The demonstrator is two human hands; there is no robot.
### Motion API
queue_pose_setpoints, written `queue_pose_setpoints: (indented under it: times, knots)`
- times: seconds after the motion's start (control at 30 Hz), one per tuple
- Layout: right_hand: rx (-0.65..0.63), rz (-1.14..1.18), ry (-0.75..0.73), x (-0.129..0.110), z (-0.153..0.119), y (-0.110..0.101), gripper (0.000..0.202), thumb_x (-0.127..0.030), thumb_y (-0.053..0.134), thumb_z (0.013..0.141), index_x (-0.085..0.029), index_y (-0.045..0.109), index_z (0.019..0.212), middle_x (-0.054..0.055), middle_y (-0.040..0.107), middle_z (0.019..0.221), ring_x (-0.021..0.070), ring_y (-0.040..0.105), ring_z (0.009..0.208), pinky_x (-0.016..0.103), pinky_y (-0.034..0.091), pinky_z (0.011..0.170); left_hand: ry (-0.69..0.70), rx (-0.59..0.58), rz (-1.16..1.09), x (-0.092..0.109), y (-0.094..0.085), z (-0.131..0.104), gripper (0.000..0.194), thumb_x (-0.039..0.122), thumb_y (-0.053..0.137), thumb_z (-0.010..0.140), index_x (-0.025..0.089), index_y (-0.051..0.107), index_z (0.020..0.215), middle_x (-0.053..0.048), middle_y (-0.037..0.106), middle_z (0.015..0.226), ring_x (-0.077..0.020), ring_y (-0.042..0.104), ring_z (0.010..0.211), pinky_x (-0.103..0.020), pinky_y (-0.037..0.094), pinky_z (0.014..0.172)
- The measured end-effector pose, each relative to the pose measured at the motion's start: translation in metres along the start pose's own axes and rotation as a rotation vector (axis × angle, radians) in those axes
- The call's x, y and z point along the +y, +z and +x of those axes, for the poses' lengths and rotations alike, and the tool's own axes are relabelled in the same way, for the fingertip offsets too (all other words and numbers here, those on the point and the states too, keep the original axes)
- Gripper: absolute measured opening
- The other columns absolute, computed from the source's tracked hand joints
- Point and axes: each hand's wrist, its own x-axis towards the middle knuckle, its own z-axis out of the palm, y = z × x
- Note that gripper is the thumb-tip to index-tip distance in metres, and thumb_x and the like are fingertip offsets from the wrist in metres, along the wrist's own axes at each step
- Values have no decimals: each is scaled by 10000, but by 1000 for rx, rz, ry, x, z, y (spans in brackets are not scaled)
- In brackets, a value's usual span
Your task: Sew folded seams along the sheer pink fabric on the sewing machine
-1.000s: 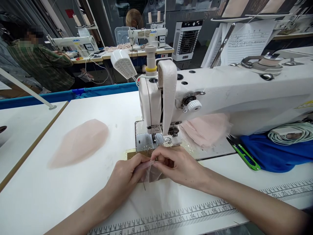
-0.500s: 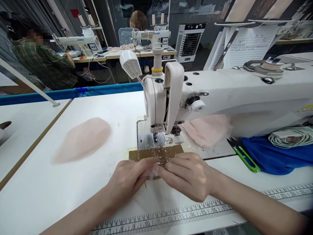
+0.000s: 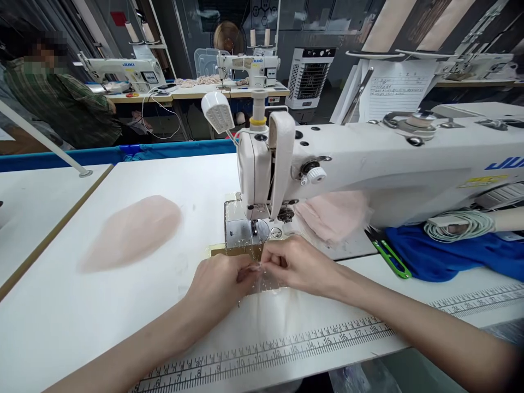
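Just in front of the sewing machine's [image 3: 257,169] needle plate [image 3: 239,232], my left hand [image 3: 219,278] and my right hand [image 3: 297,267] are close together. Both pinch a small piece of sheer pale pink fabric [image 3: 258,267], mostly hidden by my fingers. A thin translucent part of it hangs down between them. Under my hands lies a brown patch [image 3: 229,251] on the table with loose thread bits on it. To the left, a leaf-shaped piece of pink sheer fabric [image 3: 133,232] lies flat. More pink fabric [image 3: 335,215] is piled behind the needle, under the machine arm.
Green thread snips [image 3: 393,256] lie at the right beside blue cloth [image 3: 434,256] and a coiled pale cord [image 3: 458,225]. A printed ruler [image 3: 266,357] runs along the table's front edge. Another person [image 3: 53,103] sits at the far left near other sewing machines [image 3: 249,64].
My hands have drawn closer, and my right hand has turned to a raised fingertip pinch on the fabric. The whole view has shifted slightly, with the machine further left.
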Motion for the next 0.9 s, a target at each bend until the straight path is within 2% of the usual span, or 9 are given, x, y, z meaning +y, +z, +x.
queue_pose_setpoints:
  times: [0.1,0.17,0.23,0.33,0.43,0.53,0.67,0.77,0.9]
  knots:
    - [31,-7,92,9,9,8,138,-159,531,867,-170,629,771,-49,564,562,80,503,502,205,341,525,22,114,222,-5,8,5,42,207,582,804,214,594,844,65,562,516,-137,515,432,-230,314,421]
    - [64,-64,115,12,11,12,139,-171,517,871,-177,639,806,-46,579,578,85,514,507,213,319,518,100,218,308,-6,11,4,251,226,604,806,195,564,1051,20,655,686,-171,598,565,-266,395,499]
    - [103,-146,128,13,12,14,148,-199,507,879,-184,646,832,-41,595,591,89,515,500,223,297,508,249,351,407,-6,13,3,297,217,593,833,173,552,1124,-57,694,929,-219,641,806,-340,457,684]
    - [162,-247,140,15,12,17,175,-236,493,896,-194,657,853,-33,615,613,87,505,490,235,283,509,440,448,539,-4,16,-1,236,127,539,879,158,602,1104,-75,684,1080,-246,598,1007,-428,379,925]
    - [192,-313,151,20,12,17,220,-264,472,920,-191,667,848,-23,614,622,86,493,496,246,290,529,505,415,600,-3,19,-5,282,53,479,899,139,615,1131,-57,695,1111,-236,594,1031,-435,325,976]
    - [205,-440,125,25,11,14,276,-285,434,946,-176,676,872,17,648,717,101,507,537,261,263,513,509,370,609,-5,18,-6,292,103,436,945,147,604,1179,-58,665,1202,-232,592,1073,-426,314,960]
    - [232,-690,-31,26,3,12,283,-249,410,955,-201,688,940,20,672,755,106,474,503,283,201,479,508,335,556,-11,14,1,271,161,450,964,183,615,1177,-23,666,1203,-224,598,1097,-422,303,961]
    - [252,-751,-120,24,-2,16,293,-238,402,963,-191,685,1022,31,689,790,105,472,498,297,199,465,495,320,521,-16,11,9,262,184,469,962,212,627,1168,-1,690,1156,-234,592,1122,-433,292,976]
    - [242,-817,-86,25,-2,20,328,-257,388,976,-159,699,1007,60,697,890,116,503,530,320,183,460,489,342,550,-18,10,11,290,213,496,952,209,600,1223,-21,684,1168,-248,582,1146,-437,289,983]
